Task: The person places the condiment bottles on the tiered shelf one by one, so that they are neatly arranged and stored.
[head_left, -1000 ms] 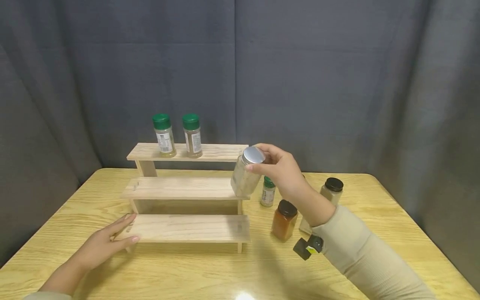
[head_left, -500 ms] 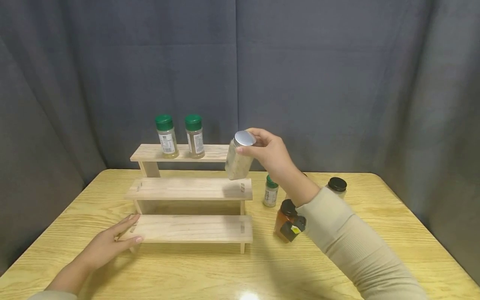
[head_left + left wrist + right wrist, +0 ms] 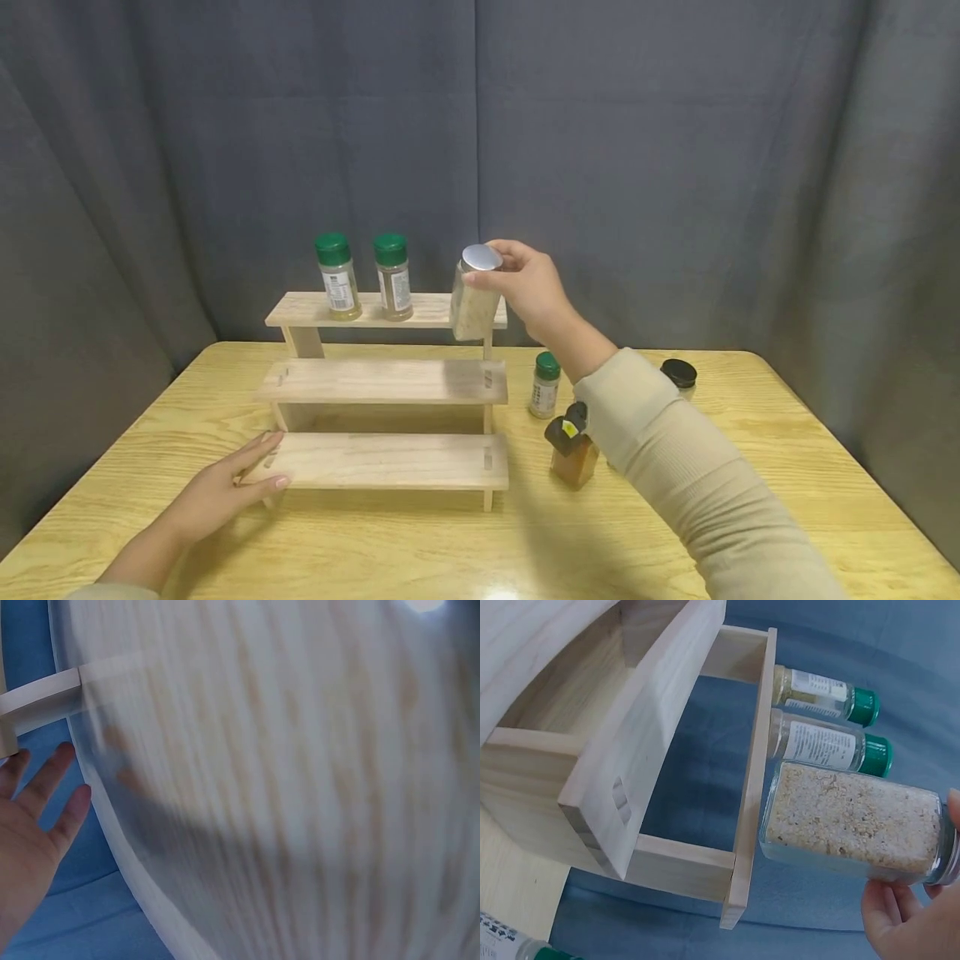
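My right hand point(image 3: 536, 293) grips a square glass jar point(image 3: 474, 304) by its silver lid. Pale, coarse grains fill most of the jar point(image 3: 855, 817) in the right wrist view. It is close to the right end of the wooden three-tier rack's top shelf point(image 3: 435, 310); whether its base touches is unclear. Two green-capped spice bottles, one yellowish point(image 3: 339, 283) and one brownish point(image 3: 393, 283), stand upright farther left on that shelf. My left hand point(image 3: 206, 497) rests at the left end of the bottom shelf point(image 3: 390, 462), fingers fairly straight in the left wrist view.
Right of the rack, a green-capped bottle point(image 3: 545, 387), an orange-brown jar point(image 3: 575, 467) and a black-lidded jar point(image 3: 678, 373) stand on the wooden table point(image 3: 360, 550). My right sleeve partly covers them. A grey curtain point(image 3: 637, 167) hangs behind.
My right hand has carried the jar up and slightly left, from beside the middle shelf to the top shelf, and tilted it less. My left hand has stayed at the bottom shelf.
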Demonstrator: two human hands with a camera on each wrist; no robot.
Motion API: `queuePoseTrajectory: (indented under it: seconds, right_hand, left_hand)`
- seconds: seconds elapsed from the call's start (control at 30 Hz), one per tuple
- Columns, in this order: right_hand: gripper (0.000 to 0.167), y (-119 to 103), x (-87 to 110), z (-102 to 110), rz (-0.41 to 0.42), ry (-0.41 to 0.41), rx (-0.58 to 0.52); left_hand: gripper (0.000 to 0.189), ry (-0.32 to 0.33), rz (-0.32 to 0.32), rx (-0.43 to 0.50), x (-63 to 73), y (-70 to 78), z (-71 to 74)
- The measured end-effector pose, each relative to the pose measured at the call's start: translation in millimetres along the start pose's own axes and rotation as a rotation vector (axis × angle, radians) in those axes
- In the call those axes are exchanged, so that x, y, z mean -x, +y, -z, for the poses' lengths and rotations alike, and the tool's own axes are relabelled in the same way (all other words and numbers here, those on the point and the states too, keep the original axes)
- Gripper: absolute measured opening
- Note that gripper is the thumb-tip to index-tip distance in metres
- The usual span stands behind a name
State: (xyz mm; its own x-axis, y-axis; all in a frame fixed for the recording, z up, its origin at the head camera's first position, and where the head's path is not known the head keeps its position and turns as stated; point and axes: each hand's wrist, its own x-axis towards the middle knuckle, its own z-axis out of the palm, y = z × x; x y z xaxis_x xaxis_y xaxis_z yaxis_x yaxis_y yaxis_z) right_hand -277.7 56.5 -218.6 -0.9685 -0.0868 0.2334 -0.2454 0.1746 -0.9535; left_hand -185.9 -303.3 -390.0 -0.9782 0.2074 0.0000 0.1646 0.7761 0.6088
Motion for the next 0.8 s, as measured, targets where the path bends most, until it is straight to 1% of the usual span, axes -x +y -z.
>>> queuePoseTrajectory:
  seconds: [0.13, 0.3, 0.57, 0.8]
  right_hand:
    - [0.043, 0.1, -5.8, -2.7, -0.005, 0.001, 0.014]
    - [0.042, -0.8, -12.5, -5.7, -0.016, 0.015, 0.022]
    - [0.048, -3.9, -21.3, -12.1, -0.020, 0.012, 0.058]
    - [0.044, -4.4, -28.0, -14.6, -0.015, 0.028, 0.084]
  left_hand:
    - [0.068, -0.013, 0.013, -0.005, 0.4, -0.5, -0.4]
    - [0.068, -0.003, 0.007, -0.013, -0.3, -0.1, -0.5]
    - [0.068, -0.004, 0.022, -0.001, 0.9, -0.2, 0.2]
    - [0.068, 0.001, 0.002, -0.005, 0.1, -1.1, 0.1]
